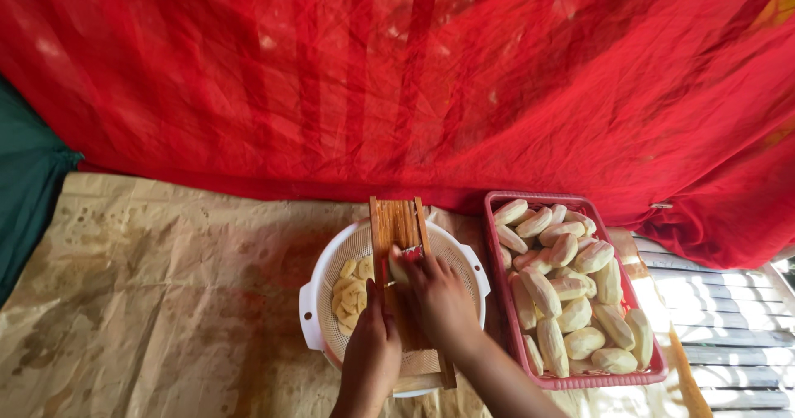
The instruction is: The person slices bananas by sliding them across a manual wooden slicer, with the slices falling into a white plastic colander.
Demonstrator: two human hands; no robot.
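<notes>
red cloth [414,78] hangs across the whole back, green cloth [25,178] at far left. stained brown paper [149,302] covers the desk. red plastic crate [502,294] at right, full of peeled pale bananas [571,302], just beside the white colander [319,302]. wooden slicer board [396,223] lies across the colander, long axis running away from the person, near end toward the body. cut slices [349,289] pile in the colander's left half, under and beside the board. right hand [443,302] sits on the board, grip pinched on a peeled banana piece [398,262] pressed to the board about mid-length; the piece lies straight ahead of the fingers, up the board. left hand [371,356] is closed on the board's left edge near its lower end, steadying it. right hand is nearer the piece; the crate is on its side too. slatted surface [729,318] shows at far right.
</notes>
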